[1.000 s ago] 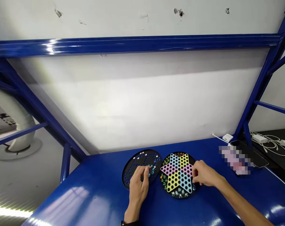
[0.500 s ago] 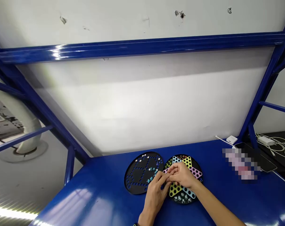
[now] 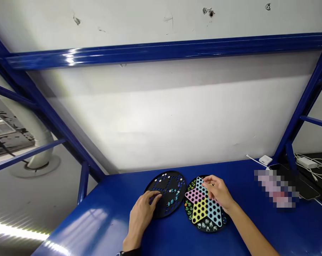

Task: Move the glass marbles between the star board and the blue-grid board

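Utility workroom, blue steel racking (image 3: 161, 49), scuffed white wall (image 3: 171, 113), white duct pipe (image 3: 41, 149), charger cables (image 3: 312, 167)

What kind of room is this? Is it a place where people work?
It looks like a plain workroom or storeroom, though I can't be sure. A blue metal rack frame stands against a scuffed white wall, and white chargers with cables sit nearby.

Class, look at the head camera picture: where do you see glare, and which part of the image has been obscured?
In the head view, pale glare lies across the blue table and a bright streak runs along the blue beam; also in the head view, a pixelated patch hides part of the table's right side.
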Tool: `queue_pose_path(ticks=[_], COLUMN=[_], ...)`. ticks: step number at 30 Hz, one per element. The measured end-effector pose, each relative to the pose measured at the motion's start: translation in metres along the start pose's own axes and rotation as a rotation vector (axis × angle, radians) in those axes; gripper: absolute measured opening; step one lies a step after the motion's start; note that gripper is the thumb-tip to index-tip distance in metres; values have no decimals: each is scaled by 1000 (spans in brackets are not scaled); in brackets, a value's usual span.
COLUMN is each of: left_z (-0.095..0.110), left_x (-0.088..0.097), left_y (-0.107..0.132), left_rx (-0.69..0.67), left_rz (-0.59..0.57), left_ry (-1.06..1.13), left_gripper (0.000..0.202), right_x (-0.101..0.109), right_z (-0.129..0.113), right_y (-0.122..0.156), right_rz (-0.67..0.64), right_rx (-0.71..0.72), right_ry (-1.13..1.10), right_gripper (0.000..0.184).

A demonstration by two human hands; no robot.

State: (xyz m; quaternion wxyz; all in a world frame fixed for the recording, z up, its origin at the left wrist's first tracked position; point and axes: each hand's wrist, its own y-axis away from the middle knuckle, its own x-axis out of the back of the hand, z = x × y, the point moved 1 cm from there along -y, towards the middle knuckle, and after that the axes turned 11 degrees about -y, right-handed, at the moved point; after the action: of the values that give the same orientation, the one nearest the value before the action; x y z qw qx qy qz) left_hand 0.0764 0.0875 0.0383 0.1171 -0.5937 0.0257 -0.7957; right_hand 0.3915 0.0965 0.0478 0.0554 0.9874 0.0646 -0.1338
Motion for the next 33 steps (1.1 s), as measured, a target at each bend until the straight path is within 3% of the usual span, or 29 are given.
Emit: queue_pose_path(ticks=[3,8,16,20,25,29,33], left_z=[-9,-13,-14,-12,-8,-5,-3], left_x=[-8,-13,-15,-17,-13,-12,-12], left_y=[0,6,4,5,8,9,10], left_rx=[-33,-83,-102,-99,-64,-64,-85], left_rz=[-50,-3,31,76,183,207,200], left_ry=[-26,-12,167,155,152,149,155], left_gripper=[29,32,43,50,52,50,46], right_x=[3,14,74,91,81,61,48], right_z=[0,-7,-18,-18,-19,-27,-29], right_y=[0,1,8,18,31,42,49], right_rz=[-10,31,232,87,-104,-81,-75], right_rx=[35,70,186,131,7,-43,-22], right_ry=[-12,-1,249,481,832,1099,1289], right_gripper=[50,48,48,29,3,22,25])
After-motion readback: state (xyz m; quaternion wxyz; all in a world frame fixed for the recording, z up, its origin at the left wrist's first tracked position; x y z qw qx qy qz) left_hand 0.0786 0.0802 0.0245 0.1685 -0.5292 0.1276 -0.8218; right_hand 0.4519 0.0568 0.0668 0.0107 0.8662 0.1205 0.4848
